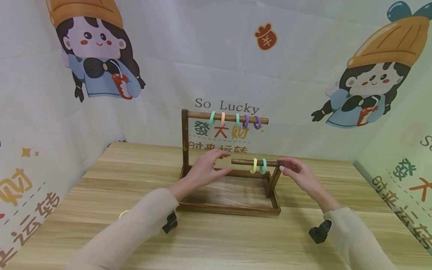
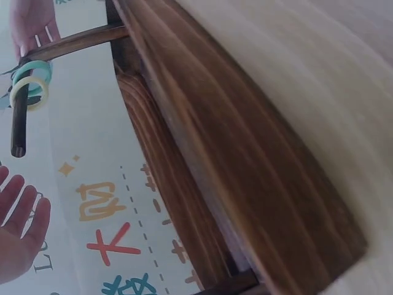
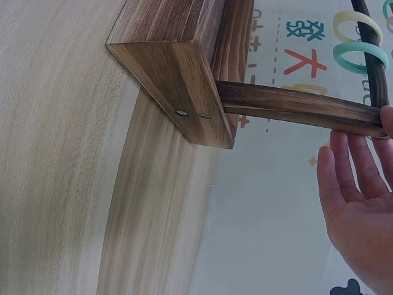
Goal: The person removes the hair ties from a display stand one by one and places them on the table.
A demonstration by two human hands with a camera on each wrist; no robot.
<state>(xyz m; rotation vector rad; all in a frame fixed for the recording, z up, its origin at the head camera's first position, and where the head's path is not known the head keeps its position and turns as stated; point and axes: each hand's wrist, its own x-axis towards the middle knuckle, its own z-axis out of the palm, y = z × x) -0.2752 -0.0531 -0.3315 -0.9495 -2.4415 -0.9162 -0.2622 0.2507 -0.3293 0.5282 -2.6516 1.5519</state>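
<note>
A dark wooden rack (image 1: 185, 142) has a tall post with an upper bar (image 1: 229, 117) and a shorter post (image 1: 274, 182) with a lower bar (image 1: 241, 162). A yellow ring (image 1: 253, 165) and a teal ring (image 1: 263, 166) hang side by side on the lower bar. My left hand (image 1: 206, 168) is beside that bar's free end, thumb and fingers apart with nothing between them. At the other end, my right hand (image 1: 298, 174) touches the top of the short post. The right wrist view shows its fingers (image 3: 362, 163) fairly straight against the post's outer side.
Several teal, peach and purple rings hang on the upper bar, among them a peach ring (image 1: 222, 119). The rack's tray base (image 1: 229, 210) sits on the wooden table (image 1: 236, 243). Part of a yellow ring (image 1: 123, 213) shows behind my left sleeve. A printed cloth (image 1: 162, 75) stands behind.
</note>
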